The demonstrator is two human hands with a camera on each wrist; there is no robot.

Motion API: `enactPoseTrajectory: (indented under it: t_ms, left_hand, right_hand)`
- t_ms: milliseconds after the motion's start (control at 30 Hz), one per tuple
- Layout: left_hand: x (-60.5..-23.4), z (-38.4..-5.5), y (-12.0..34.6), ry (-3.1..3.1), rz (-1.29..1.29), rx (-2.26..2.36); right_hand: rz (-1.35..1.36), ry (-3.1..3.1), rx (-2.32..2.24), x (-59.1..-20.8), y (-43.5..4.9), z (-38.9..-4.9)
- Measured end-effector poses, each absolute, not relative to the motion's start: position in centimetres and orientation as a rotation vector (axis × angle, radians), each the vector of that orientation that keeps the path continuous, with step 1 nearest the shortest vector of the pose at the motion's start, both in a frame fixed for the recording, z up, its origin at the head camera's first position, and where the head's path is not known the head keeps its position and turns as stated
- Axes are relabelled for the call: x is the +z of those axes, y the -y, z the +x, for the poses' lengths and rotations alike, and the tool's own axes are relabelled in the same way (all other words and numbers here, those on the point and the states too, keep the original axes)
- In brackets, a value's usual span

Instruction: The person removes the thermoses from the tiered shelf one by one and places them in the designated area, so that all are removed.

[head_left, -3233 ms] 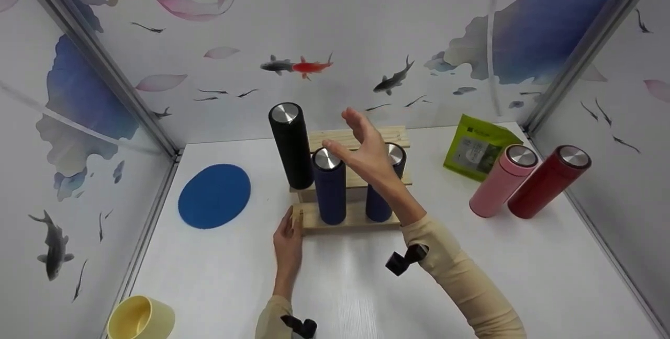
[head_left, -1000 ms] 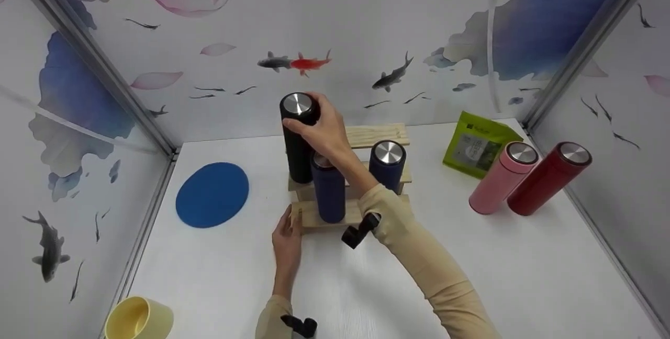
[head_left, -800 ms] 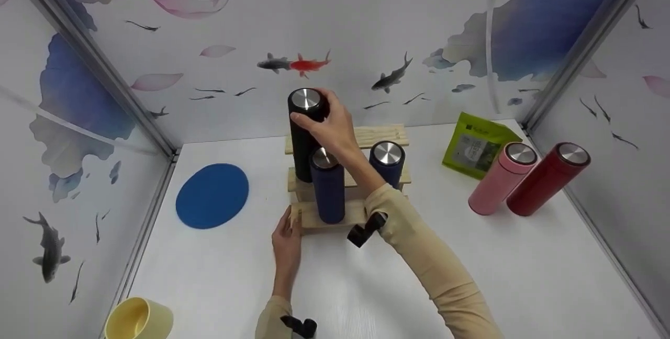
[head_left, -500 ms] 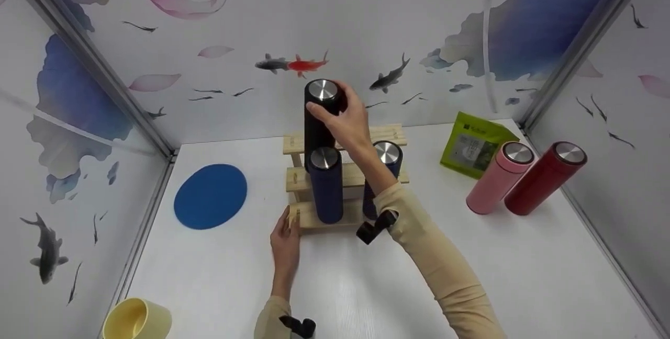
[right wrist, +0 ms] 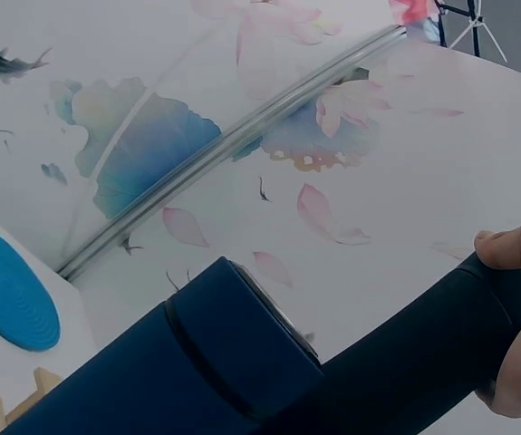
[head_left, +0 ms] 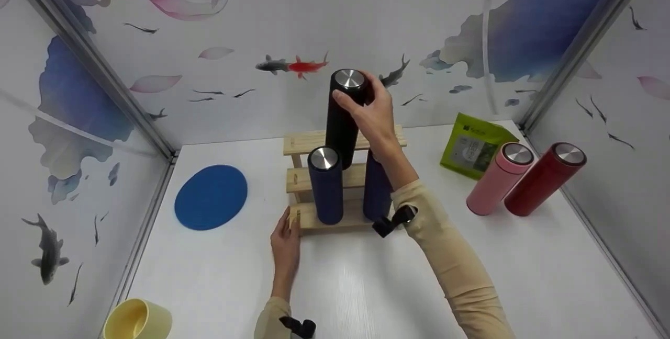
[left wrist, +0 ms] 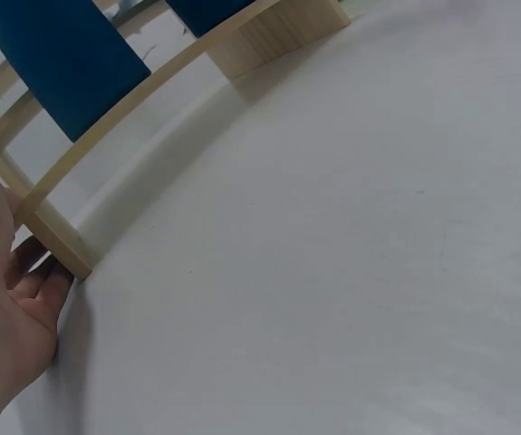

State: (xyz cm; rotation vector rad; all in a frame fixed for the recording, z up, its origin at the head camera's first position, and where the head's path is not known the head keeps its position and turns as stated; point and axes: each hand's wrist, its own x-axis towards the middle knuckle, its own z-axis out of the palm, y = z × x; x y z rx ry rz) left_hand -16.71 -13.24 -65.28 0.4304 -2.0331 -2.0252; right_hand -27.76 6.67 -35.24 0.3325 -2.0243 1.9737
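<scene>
My right hand (head_left: 374, 111) grips a black thermos flask (head_left: 341, 127) near its steel-topped lid, thumb and fingers on opposite sides. The flask stands nearly upright over the middle tier of a three-tier wooden rack (head_left: 299, 178); its base is partly hidden, so whether it touches cannot be told. Two dark blue flasks stand on the bottom tier: the left one (head_left: 327, 187) in front of the black flask, the right one (head_left: 377, 192) partly behind my right arm. My left hand (head_left: 286, 247) holds the rack's lower left end, thumb and fingers about its side panel (left wrist: 59, 237).
A pink flask (head_left: 497, 182) and a red flask (head_left: 544, 182) stand at the right, before a green pouch (head_left: 473, 145). On the left lie a blue round mat (head_left: 211, 198) and a yellow cup (head_left: 157, 320). Printed walls enclose the white table.
My right hand reached over to the black flask, took hold of it at the rack's left end and carried it rightward, toward the rack's middle. The left hand has stayed on the rack.
</scene>
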Motion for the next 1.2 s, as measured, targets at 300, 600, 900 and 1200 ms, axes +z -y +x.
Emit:
enactPoseTrajectory:
  t_ms: [300,600,900,1200]
  left_hand:
    - [-65.4,-16.9,13.3,2.035,0.444,-2.020]
    - [-65.1,-17.1,13.4,2.050,0.472,-2.053]
    - [-65.1,-17.0,13.3,2.034,0.464,-2.026]
    - [-65.2,-16.9,13.2,2.023,0.449,-2.030]
  right_hand:
    - [0.325,1.990,1.978,-33.8,-9.3,-27.9]
    - [0.316,1.956,1.927,-33.3,-12.3,-27.8]
    - [0.280,1.927,1.920,-33.1,-14.8,-27.5]
    - [0.218,1.926,1.873,-33.4,-17.3,-27.3]
